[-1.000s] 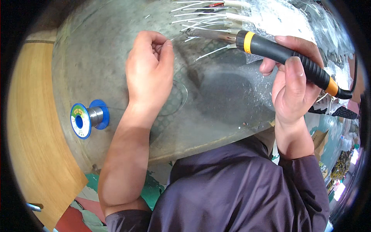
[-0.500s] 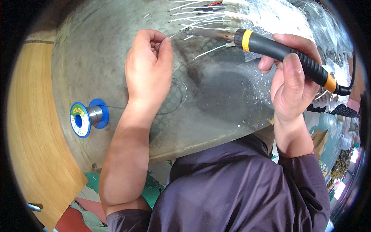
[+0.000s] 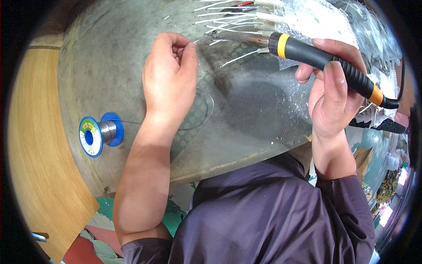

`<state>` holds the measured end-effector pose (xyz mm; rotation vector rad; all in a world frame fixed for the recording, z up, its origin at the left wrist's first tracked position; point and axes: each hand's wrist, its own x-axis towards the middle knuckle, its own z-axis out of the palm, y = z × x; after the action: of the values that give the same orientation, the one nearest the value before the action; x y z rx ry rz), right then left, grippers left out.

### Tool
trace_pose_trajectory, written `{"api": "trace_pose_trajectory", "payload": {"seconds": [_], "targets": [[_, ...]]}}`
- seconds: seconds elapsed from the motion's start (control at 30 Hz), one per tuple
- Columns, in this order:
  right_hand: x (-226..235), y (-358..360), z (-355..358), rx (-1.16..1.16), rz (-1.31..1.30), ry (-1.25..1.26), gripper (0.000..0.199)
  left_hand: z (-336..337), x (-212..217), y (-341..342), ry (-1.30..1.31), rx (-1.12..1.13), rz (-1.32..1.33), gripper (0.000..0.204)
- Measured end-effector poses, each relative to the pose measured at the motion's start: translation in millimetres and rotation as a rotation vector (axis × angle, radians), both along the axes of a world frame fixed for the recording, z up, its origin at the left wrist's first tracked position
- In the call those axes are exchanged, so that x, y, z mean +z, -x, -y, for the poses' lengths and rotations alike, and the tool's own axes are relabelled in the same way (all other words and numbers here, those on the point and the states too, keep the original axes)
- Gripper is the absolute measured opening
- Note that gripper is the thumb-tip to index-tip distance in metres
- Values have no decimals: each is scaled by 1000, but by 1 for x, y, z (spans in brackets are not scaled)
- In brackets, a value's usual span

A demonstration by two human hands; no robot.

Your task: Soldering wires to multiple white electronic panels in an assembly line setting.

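My right hand [image 3: 334,83] is closed round the black and orange handle of a soldering iron [image 3: 307,55]. The iron's metal tip points left, at the end of one of several white wire leads [image 3: 226,15]. Between the thumb and forefinger of my left hand [image 3: 171,70] is pinched a thin strand of solder wire [image 3: 212,103], its free end close to the iron's tip. Whether solder, tip and lead touch is too small to tell. That strand loops under my left forearm back to a blue-flanged solder spool [image 3: 101,132] on the grey worktop.
Clear plastic bags [image 3: 307,22] lie under the leads at the back right. A red-handled tool [image 3: 244,4] rests among the wires. The worktop [image 3: 246,154] has a curved-looking front edge before my body. A wooden board [image 3: 39,132] stands on the left. The iron's cable runs off right.
Almost nothing differs. The soldering iron and my right hand have shifted very slightly to the right; my left hand still pinches the solder wire near the tip.
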<state>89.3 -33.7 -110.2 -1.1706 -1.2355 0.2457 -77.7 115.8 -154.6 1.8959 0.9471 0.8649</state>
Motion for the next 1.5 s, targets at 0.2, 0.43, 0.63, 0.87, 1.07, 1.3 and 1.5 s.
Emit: {"api": "trace_pose_trajectory", "payload": {"seconds": [0.2, 0.43, 0.63, 0.87, 1.07, 1.3, 1.5], "targets": [[1, -1, 2, -14, 3, -7, 32, 0, 2, 0, 0, 5, -25, 13], [8, -3, 8, -28, 10, -34, 33, -2, -2, 4, -30, -19, 70, 15], [10, -3, 8, -12, 22, -6, 27, 2, 27, 9, 534, 35, 156, 12], [15, -1, 8, -9, 16, 12, 28, -16, 31, 19, 855, -18, 535, 16], [16, -5, 8, -23, -3, 19, 37, -17, 29, 18, 414, 12, 145, 10], [12, -8, 9, -41, 21, 49, 43, -15, 19, 7, 301, -70, 91, 12], [10, -6, 8, -16, 27, 65, 43, -14, 20, 5, 286, -79, 73, 13]]}}
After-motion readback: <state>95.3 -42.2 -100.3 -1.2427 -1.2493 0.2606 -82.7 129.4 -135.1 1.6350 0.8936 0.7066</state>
